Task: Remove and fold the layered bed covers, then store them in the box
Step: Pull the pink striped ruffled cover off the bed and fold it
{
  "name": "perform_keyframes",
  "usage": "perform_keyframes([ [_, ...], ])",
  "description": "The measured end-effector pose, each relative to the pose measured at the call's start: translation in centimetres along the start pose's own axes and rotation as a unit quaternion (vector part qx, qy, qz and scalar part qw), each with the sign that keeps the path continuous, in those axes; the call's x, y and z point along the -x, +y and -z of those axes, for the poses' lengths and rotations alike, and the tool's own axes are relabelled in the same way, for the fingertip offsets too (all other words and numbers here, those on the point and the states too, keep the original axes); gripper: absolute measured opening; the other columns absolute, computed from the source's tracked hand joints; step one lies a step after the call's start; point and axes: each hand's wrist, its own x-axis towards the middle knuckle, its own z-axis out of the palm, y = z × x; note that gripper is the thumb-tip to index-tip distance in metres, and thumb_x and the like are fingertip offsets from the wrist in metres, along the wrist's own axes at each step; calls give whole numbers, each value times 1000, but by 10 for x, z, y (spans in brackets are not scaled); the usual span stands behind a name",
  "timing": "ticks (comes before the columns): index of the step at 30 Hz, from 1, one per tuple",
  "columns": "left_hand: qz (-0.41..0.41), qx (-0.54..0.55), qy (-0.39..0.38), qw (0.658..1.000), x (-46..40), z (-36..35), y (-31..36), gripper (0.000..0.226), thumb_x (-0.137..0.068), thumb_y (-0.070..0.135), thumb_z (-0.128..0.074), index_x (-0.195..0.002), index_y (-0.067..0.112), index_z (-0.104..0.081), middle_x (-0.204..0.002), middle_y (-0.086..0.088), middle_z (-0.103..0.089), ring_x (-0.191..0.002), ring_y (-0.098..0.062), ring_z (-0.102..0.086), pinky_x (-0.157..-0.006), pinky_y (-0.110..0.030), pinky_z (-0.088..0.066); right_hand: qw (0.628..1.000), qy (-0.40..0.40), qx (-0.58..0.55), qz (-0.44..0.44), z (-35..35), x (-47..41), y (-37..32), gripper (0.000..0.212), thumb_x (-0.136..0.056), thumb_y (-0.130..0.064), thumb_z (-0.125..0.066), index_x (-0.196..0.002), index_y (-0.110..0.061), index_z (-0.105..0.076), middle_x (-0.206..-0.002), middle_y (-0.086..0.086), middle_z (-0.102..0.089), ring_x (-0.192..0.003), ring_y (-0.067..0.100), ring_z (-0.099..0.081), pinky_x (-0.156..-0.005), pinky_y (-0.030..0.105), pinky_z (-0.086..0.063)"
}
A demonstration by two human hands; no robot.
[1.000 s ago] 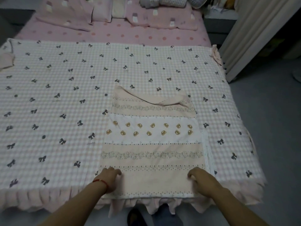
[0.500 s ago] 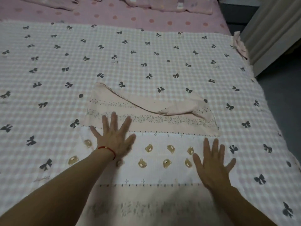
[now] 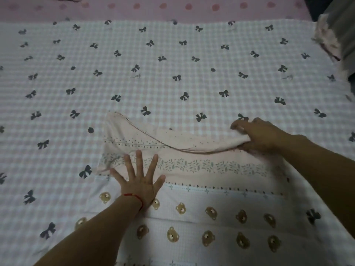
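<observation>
— What do we have, biggest thing first?

— We see the checked cover with dark bows [image 3: 172, 60] spread flat over nearly the whole bed. Along its far edge a strip of pink dotted sheet [image 3: 153, 8] shows.

— And on top of the bow cover?

— We find the folded cover [image 3: 221, 181], pale pink with leaf bands and rows of little bears, lying near us and right of centre. Its far upper layer is a loose flap [image 3: 153, 138] that sags diagonally across the fold from the far left corner to the far right one.

— How do we read the hands?

— Our left hand [image 3: 141, 184] lies flat with all fingers spread wide, pressing the left part of the folded cover and gripping nothing. Our right hand [image 3: 257, 134] has its fingers curled round the flap's far right corner, bunching the cloth.

— Smallest thing?

— A thin red string bracelet [image 3: 134, 196] on our left wrist.
</observation>
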Motion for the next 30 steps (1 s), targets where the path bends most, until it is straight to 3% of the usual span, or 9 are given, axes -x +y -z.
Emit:
perform_keyframes([
  [3,4,-9,1,1000,-2,-1,0,70,-84,78,11,-135,47,47,-143,-3,58,-136,-40,48,-102,-80,14,985,17,-151,-83,7,2,14,36,-92,-48,-66,-110,-17,-68,-111,8,-70,-95,28,-64,-74,36,-47],
  [7,2,-7,-8,1000,0,4,2,70,-85,80,9,-136,48,45,-143,-2,58,-135,-39,48,-101,-80,16,957,65,-235,-156,2,14,26,36,-92,-43,-66,-101,-9,-68,-105,13,-69,-85,26,-59,-73,36,-44],
  [10,-2,-4,-30,1000,4,14,0,71,-85,81,4,-136,51,44,-144,0,58,-136,-38,47,-102,-80,17,954,161,-158,-198,1,19,10,39,-91,-33,-68,-123,-15,-53,-122,12,-60,-107,32,-54,-91,44,-40],
  [13,-9,3,-51,999,2,24,-2,72,-83,85,0,-136,56,41,-146,3,55,-139,-37,44,-102,-80,19,940,264,-105,-191,-12,42,-13,54,-95,-20,-59,-145,-21,-37,-152,14,-36,-141,34,-31,-113,59,-26],
  [17,-24,24,-63,997,6,33,-7,73,-85,85,-9,-142,60,29,-153,6,46,-143,-34,39,-104,-77,18,965,229,-23,-122,-84,111,-45,52,-103,-38,-37,-153,-29,-27,-169,4,-8,-156,25,-3,-118,70,1],
  [21,-69,66,42,995,29,35,-20,60,-99,60,-28,-154,54,-4,-168,3,11,-154,-28,14,-113,-74,6,966,211,-45,-141,-166,216,-82,59,-99,-44,-31,-150,-17,-44,-164,16,-28,-153,34,-23,-113,76,-11],
  [24,-71,108,173,977,91,18,-36,49,-102,43,-29,-150,33,-36,-164,-4,-24,-152,-26,-17,-115,-68,-11,927,208,-143,-277,-214,302,-111,69,-92,-52,-37,-151,-16,-36,-160,22,-28,-145,43,-30,-111,73,-23],
  [27,-23,132,191,972,185,-35,-62,54,-98,40,-30,-150,24,-38,-159,-11,-28,-146,-34,-24,-116,-64,-16,874,178,-283,-353,-239,358,-136,82,-87,-63,-41,-156,-23,-20,-160,16,-27,-142,41,-31,-113,64,-27],
  [30,54,147,145,977,261,-81,-92,61,-96,46,-32,-152,21,-33,-159,-18,-24,-143,-41,-27,-112,-64,-26,829,192,-339,-402,-244,380,-144,96,-77,-68,-52,-155,-18,-22,-150,18,-40,-134,43,-40,-108,62,-36],
])
